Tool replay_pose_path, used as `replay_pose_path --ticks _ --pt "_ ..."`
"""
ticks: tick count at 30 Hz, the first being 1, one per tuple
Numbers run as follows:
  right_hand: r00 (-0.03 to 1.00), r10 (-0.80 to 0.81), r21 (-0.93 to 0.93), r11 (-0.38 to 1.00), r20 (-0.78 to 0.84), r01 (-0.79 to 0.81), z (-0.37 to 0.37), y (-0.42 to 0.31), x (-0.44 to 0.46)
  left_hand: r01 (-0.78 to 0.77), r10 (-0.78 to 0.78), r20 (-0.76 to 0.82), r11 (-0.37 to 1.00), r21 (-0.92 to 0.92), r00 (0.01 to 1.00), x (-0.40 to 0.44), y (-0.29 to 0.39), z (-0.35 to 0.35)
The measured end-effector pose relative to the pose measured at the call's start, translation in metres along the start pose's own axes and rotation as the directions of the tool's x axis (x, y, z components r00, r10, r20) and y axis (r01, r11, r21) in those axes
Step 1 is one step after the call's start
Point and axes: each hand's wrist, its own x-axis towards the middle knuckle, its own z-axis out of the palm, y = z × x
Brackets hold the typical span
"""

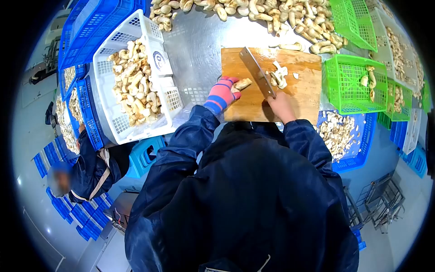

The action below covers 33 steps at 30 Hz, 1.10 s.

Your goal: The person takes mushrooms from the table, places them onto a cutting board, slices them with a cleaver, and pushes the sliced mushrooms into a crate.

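My left hand (223,94), in a pink and blue striped glove, grips a mushroom (242,85) over the left edge of the wooden cutting board (308,86). My bare right hand (282,107) is wrapped round the handle of a knife (257,72). The wide blade points up and to the left across the board, just right of the held mushroom and apart from it. White cut mushroom pieces (280,76) lie right of the blade.
Whole mushrooms (312,20) are heaped at the metal table's far side. A white crate (102,68) of mushrooms stands left, green baskets (333,97) right. A blue tray (362,152) of cut pieces sits lower right. Another person (93,170) is at the left.
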Motion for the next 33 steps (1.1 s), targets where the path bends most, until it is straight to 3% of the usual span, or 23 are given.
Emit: replay_pose_path --ticks 2,6,7,9,10,13,17,20,22,26,28,30,33 --pt "1.0 0.014 0.037 0.999 0.011 -0.014 -0.008 -0.001 -0.009 0.113 -0.121 -0.062 0.986 -0.126 0.991 -0.009 0.002 0.001" --pt "0.994 -0.046 0.14 0.99 0.099 0.032 -0.01 0.002 -0.038 0.276 -0.298 -0.238 0.953 -0.123 0.924 -0.02 0.022 0.024" --pt "0.991 -0.083 0.157 0.985 0.103 0.066 -0.005 0.006 -0.04 0.303 -0.369 -0.143 0.888 -0.345 0.918 -0.018 0.023 0.034" --pt "0.99 -0.084 0.078 0.994 0.115 0.076 0.002 0.011 -0.041 0.363 -0.437 0.085 0.607 -0.707 0.896 -0.016 0.022 0.051" --pt "0.989 -0.075 0.047 0.996 0.126 0.069 0.003 0.009 -0.041 0.346 -0.392 0.061 0.715 -0.608 0.918 -0.013 0.013 0.063" --pt "0.988 -0.065 0.034 0.998 0.14 0.06 -0.003 0.003 -0.043 0.425 -0.447 0.186 0.524 -0.738 0.875 -0.013 0.029 0.057" --pt "0.99 -0.123 0.015 0.992 0.071 0.122 -0.016 -0.007 -0.051 0.356 -0.54 0.126 0.346 -0.868 0.832 -0.007 0.024 0.077" --pt "0.972 -0.23 -0.119 0.965 0.044 0.234 -0.026 -0.007 -0.072 0.46 -0.569 0.186 0.388 -0.799 0.801 -0.007 0.023 0.078" --pt "0.972 -0.23 -0.185 0.955 0.038 0.233 -0.03 -0.003 -0.088 0.119 -0.202 -0.077 0.798 -0.59 0.976 0.004 -0.042 0.129" --pt "0.977 -0.201 -0.281 0.936 0.073 0.213 -0.037 0.005 -0.105 0.103 -0.102 0.012 0.987 -0.12 0.995 0.005 -0.04 0.121" --pt "0.982 -0.17 -0.275 0.943 0.086 0.187 -0.035 0.004 -0.104 0.238 -0.244 0.02 0.916 -0.323 0.969 0.002 -0.033 0.114" --pt "0.984 -0.165 -0.226 0.958 0.072 0.178 -0.024 -0.001 -0.087 0.463 -0.518 0.187 0.475 -0.749 0.835 -0.003 0.011 0.077" --pt "0.981 -0.178 -0.244 0.951 0.071 0.19 0.002 0.005 -0.049 0.413 -0.544 0.203 0.297 -0.861 0.814 -0.004 0.022 0.076"
